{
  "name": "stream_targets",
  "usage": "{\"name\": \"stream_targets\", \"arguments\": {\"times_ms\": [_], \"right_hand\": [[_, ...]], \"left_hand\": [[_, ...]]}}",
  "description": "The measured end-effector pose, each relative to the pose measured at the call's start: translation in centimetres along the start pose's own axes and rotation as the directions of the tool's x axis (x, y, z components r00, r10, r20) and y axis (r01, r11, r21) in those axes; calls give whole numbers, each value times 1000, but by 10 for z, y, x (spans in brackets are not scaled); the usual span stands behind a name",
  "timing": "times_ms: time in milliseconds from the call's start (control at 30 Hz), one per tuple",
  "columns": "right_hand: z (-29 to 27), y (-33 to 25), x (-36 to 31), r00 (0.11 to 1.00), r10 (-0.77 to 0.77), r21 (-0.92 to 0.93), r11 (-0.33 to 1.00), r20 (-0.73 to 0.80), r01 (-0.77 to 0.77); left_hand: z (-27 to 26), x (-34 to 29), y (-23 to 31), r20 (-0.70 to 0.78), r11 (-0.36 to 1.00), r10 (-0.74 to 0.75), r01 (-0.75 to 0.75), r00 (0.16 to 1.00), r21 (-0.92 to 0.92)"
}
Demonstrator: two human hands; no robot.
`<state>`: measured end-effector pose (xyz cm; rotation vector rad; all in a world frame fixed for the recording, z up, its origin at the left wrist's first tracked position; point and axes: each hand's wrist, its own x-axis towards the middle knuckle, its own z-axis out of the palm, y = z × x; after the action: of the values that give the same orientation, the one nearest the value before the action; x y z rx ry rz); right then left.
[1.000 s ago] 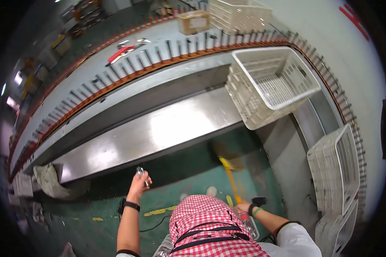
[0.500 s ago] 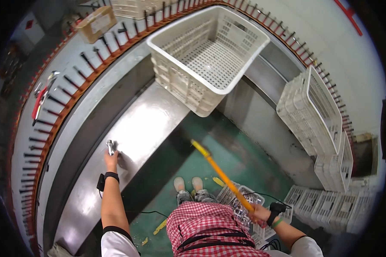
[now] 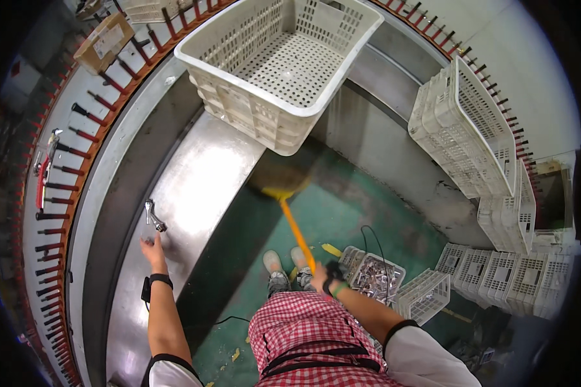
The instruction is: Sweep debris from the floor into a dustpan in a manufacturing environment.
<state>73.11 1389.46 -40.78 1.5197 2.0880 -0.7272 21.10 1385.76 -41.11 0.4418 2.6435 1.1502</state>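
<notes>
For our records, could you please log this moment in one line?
left hand: open, near chrome hardware on metal ledge | right hand: gripping orange pole

Broom (image 3: pixel 290 219): orange and yellow
Fitting (image 3: pixel 157 224), 9 o'clock: shiny silver
Worktop (image 3: pixel 193 174): silver-grey
Apron (image 3: pixel 303 322), 6 o'clock: red-and-white check
Floor (image 3: pixel 342 213): green, patched yellow
Crate (image 3: pixel 245 106), 12 o'clock: off-white
Box (image 3: pixel 103 44), 10 o'clock: brown

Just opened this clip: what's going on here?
A person in a red-and-white checked apron stands beside a steel ledge. The right hand grips the orange handle of a broom, its yellow head out over the green floor. The left hand is open, right by some shiny metal hardware lying on the ledge; whether the fingertips touch it is hard to tell. A large white crate sits at the ledge's far end.
</notes>
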Motion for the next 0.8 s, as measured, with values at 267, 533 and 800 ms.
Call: {"name": "stream_targets", "arguments": {"times_ms": [267,533,800], "right_hand": [[-147,106,-143,926,27,816,463,378,-346],[-70,164,79,967,242,250,944,-80,-216],[-10,159,-7,971,-237,322,922,34,214]], "left_hand": [[-55,-135,-2,50,875,-378,375,924,-307],[-64,-339,-17,265,781,-567,611,780,-129],[-98,-441,7,265,708,-652,696,710,-123]]}}
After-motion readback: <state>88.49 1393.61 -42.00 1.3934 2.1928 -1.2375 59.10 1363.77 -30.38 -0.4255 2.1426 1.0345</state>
